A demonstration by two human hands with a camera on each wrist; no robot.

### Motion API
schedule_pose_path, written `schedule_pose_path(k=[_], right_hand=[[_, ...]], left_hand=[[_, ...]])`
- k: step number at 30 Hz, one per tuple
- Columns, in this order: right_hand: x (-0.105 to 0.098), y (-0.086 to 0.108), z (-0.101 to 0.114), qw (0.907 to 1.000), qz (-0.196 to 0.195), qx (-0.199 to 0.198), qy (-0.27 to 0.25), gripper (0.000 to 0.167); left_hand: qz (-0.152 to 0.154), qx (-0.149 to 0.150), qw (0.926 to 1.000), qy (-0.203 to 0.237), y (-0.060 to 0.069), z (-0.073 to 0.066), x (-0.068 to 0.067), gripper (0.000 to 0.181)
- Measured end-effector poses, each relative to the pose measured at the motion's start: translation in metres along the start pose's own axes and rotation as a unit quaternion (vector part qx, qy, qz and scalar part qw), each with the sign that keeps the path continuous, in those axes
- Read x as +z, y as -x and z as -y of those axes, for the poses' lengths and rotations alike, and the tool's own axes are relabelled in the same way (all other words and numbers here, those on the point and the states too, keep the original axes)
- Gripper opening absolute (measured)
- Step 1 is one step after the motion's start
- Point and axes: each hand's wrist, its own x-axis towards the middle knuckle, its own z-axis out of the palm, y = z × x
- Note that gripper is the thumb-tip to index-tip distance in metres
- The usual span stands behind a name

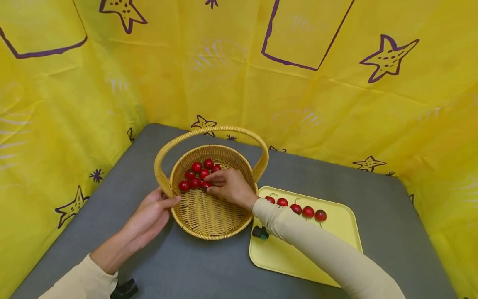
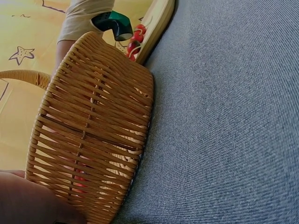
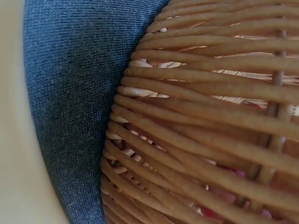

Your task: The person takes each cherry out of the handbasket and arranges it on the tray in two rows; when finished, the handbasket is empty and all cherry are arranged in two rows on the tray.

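Observation:
A round wicker basket (image 1: 209, 218) with a tall arched handle stands on the grey table. My left hand (image 1: 151, 214) grips its left rim beside the handle's foot, thumb over the edge; in the left wrist view part of that hand (image 2: 35, 200) lies against the weave. Inside, several red cherries (image 1: 196, 182) lie grouped at the back left. My right hand (image 1: 233, 187) reaches over the right rim and pinches a cherry (image 1: 206, 185) low in the basket, its fingers partly covering it. The right wrist view shows only the basket's outer wall (image 3: 201, 107) close up.
A yellow tray (image 1: 298, 265) sits right of the basket, with a row of several cherries (image 1: 308, 211) under and beyond my right forearm. Yellow cloth (image 1: 231, 83) with drawn stars hangs behind and around the grey table (image 1: 179, 265).

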Motion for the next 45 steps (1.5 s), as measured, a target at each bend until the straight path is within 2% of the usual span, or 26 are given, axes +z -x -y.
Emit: schedule_pose_path(k=[6,11,17,20,24,29,33,39,45], right_hand=[[-0.003,0.001,0.005,0.9998,0.001,-0.017,0.008,0.027],[-0.017,0.015,0.016,0.9990,0.006,-0.043,0.004,0.030],[-0.052,0.052,0.032,0.9950,0.011,-0.082,-0.055,0.031],[-0.075,0.075,0.039,0.9906,0.003,-0.111,-0.080,0.034],[-0.109,0.108,0.040,0.9853,-0.010,-0.122,-0.120,0.039],[-0.144,0.151,0.018,0.9847,-0.050,-0.100,-0.134,0.044],[-0.163,0.184,-0.012,0.9874,-0.094,-0.064,-0.110,0.045],[-0.181,0.227,-0.059,0.9849,-0.148,-0.023,-0.086,0.044],[-0.190,0.255,-0.100,0.9821,-0.178,0.016,-0.061,0.043]], left_hand=[[-0.005,-0.001,1.0000,-0.003,-0.001,0.002,-0.002,0.067],[-0.005,0.000,1.0000,0.006,-0.002,0.002,-0.002,0.071],[0.002,-0.002,1.0000,0.006,-0.004,0.001,-0.001,0.073],[0.003,0.000,1.0000,0.004,-0.005,0.001,0.000,0.072],[0.003,-0.001,1.0000,0.004,-0.005,0.000,0.001,0.071],[0.006,-0.010,0.9999,0.002,-0.004,0.001,0.002,0.072],[0.006,-0.018,0.9998,-0.003,-0.003,0.002,0.001,0.075],[0.004,-0.020,0.9997,-0.012,-0.002,-0.001,-0.001,0.073],[0.006,-0.020,0.9997,-0.016,-0.003,-0.001,-0.004,0.074]])
